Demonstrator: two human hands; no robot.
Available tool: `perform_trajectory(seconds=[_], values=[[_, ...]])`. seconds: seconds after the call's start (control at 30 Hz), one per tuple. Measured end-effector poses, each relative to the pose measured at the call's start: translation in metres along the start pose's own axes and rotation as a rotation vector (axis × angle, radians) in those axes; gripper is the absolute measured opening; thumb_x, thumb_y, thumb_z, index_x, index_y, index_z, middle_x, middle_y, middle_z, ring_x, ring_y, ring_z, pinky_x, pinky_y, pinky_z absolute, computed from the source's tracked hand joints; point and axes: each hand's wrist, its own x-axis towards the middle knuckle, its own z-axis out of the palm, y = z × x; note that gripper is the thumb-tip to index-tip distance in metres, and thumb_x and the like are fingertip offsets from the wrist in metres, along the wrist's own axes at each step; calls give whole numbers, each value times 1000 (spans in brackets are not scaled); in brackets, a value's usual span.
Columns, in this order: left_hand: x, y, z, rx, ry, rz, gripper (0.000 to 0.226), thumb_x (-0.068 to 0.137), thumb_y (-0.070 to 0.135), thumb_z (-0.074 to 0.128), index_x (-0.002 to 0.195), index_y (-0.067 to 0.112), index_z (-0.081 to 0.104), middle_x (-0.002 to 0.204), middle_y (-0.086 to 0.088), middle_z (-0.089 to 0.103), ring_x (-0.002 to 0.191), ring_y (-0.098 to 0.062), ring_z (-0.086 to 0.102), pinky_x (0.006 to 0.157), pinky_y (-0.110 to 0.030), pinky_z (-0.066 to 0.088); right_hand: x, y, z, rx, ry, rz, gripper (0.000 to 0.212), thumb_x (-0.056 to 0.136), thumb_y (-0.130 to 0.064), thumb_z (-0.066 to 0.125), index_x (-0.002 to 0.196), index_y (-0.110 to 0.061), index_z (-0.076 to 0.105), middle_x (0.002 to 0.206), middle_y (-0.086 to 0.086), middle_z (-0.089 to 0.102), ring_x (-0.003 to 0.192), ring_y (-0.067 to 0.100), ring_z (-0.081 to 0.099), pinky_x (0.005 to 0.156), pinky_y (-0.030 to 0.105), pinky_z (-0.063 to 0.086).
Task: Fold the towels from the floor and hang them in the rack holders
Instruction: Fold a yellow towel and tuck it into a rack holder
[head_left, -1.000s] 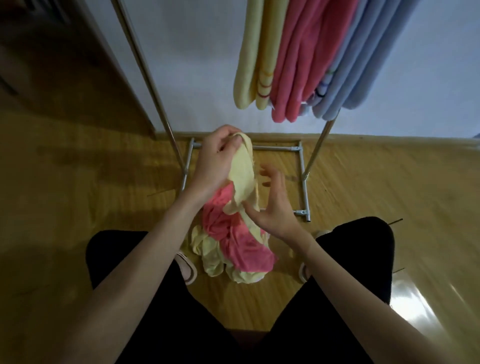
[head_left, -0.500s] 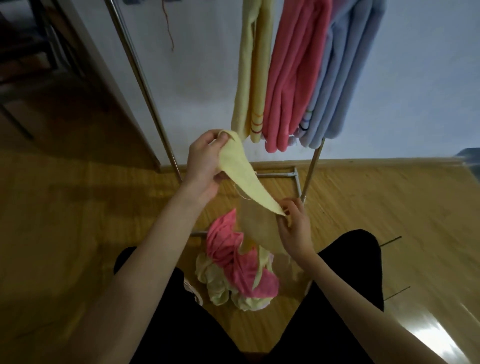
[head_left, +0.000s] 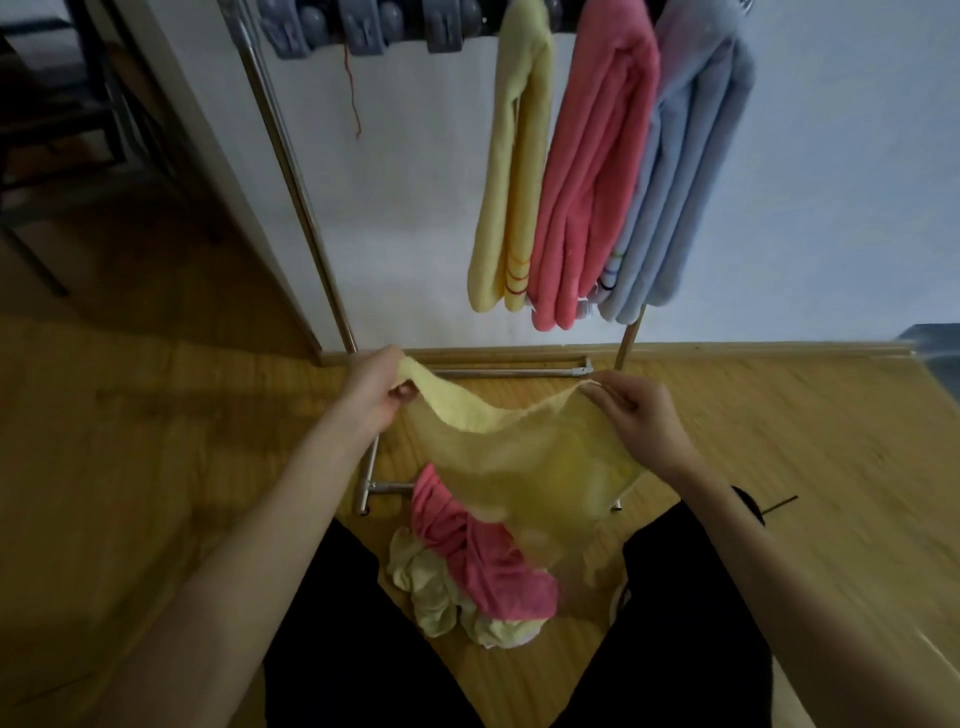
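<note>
Towel-spreading is the step in hand, by my judgement. Left hand (head_left: 375, 396) pinches one top corner of the yellow towel (head_left: 524, 467); its grip is closed on the cloth between thumb and fingers. The towel hangs between the two hands, above the floor, its top edge sagging in the middle. Right hand (head_left: 631, 421) holds the opposite corner, grip closed on it with fingers curled over the edge.

Recommended handling: draw the hands apart until the top edge runs straight, level both corners, then bring corner to corner for a clean first fold. Lift the lower hem clear of the heap of pink and pale yellow towels (head_left: 467, 577) on the floor (head_left: 156, 467), so that nothing is dragged up with it.

On the rack (head_left: 291, 171), folded yellow, pink and blue towels (head_left: 597, 171) hang at the right; grey holders (head_left: 363, 26) at the top left appear free.

Not verifiable: the towel's lower edge is blurred and thin against the floor. The rack top is cut off. The heap's count cannot be told. The person's legs hide the near floor.
</note>
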Motion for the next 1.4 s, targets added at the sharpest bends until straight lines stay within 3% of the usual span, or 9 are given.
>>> perform_trajectory(seconds=[0.13,0.4,0.53,0.67,0.83,0.97,1.2,1.33,1.4], values=[[17,-31,-13,329,-72,-21,10,94,6,54,96,0,61,85,-9,59,67,-15,56,53,-22,43,17,-27,-8,112,-53,-40,28,91,-26,62,64,-23,62,52,-6,38,51,4,32,50,19,27],[21,-47,-24,1260,-322,311,38,86,9,62,121,24,60,140,-1,45,121,-22,51,91,-32,49,26,-54,0,90,-155,-108,40,92,-24,62,67,7,59,52,-8,30,49,4,27,49,17,25],[-1,-42,-16,1000,-711,623,76,80,8,70,138,43,37,144,14,30,132,-3,32,94,-7,32,29,-63,5,58,-297,-174,37,91,-19,63,61,2,55,52,-10,29,50,4,28,51,13,26],[-16,-48,-3,868,-804,751,51,84,19,72,130,29,50,132,19,48,120,17,40,99,-3,31,31,-66,9,20,-388,-194,11,88,-18,68,85,-9,75,62,-22,60,58,-6,53,58,6,37],[-18,-54,-2,898,-749,619,36,85,28,70,103,-2,63,101,-23,65,96,-30,62,88,-50,48,32,-65,8,-13,-419,-176,17,86,-22,69,92,-8,76,87,1,75,77,14,68,68,27,51],[-17,-50,-11,985,-671,717,27,87,39,65,76,15,61,62,0,53,59,-9,51,57,-26,38,34,-60,2,-27,-402,-147,15,85,-21,71,87,-8,76,82,3,74,74,21,67,68,32,51],[-15,-27,-21,986,-465,774,20,96,18,54,88,6,67,65,4,57,55,4,51,56,-23,36,19,-51,0,-150,-354,-102,14,86,-28,68,81,-16,73,69,-5,68,64,10,59,60,28,46],[-20,-12,-21,726,-320,674,19,96,10,51,90,5,68,81,-17,67,72,-29,62,65,-38,47,8,-47,4,-287,-218,-173,21,91,-29,63,81,-11,65,67,-4,59,58,10,49,54,31,42],[-25,-4,-21,607,-218,643,22,96,8,49,84,12,67,79,-11,65,72,-21,60,64,-30,48,3,-49,7,-318,-128,-259,16,92,-24,61,87,-8,63,76,-5,57,63,11,50,54,30,43]])
